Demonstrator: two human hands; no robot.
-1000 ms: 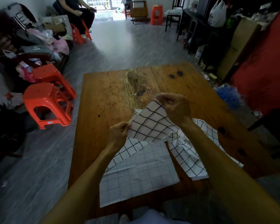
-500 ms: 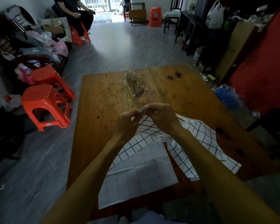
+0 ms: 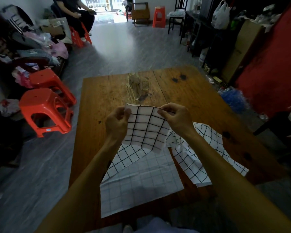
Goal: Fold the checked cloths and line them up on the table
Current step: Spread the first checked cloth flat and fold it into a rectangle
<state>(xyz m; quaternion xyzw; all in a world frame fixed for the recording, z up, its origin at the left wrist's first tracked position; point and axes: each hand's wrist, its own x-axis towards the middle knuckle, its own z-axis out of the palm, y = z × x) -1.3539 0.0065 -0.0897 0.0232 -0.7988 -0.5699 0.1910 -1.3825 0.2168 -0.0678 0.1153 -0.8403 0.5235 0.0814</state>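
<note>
Checked white cloth with bold black grid lines (image 3: 146, 130) hangs in the air above the near half of the worn brown wooden table (image 3: 104, 98), held up by its top edge. The left hand (image 3: 118, 121) pinches the upper left corner between thumb and curled fingers, and the right hand (image 3: 176, 120) pinches the upper right corner the same way, so the fabric stretches between them and droops to a point below. Its lower tip hangs just over a larger pale cloth with faint grey grid lines (image 3: 141, 185), which lies spread flat on the table's near edge, one corner hanging over it. A rumpled black-checked white cloth (image 3: 207, 158) lies on the table to the right, passing under the right forearm. Another strip of black-checked fabric (image 3: 124, 158) shows beneath the left forearm, on top of the pale cloth; whether it belongs to the held piece I cannot tell.

Beside the table on the left stand two orange plastic stools (image 3: 45, 111) on the grey floor. A seated person in dark clothes (image 3: 74, 15) is at the far left of the room.
</note>
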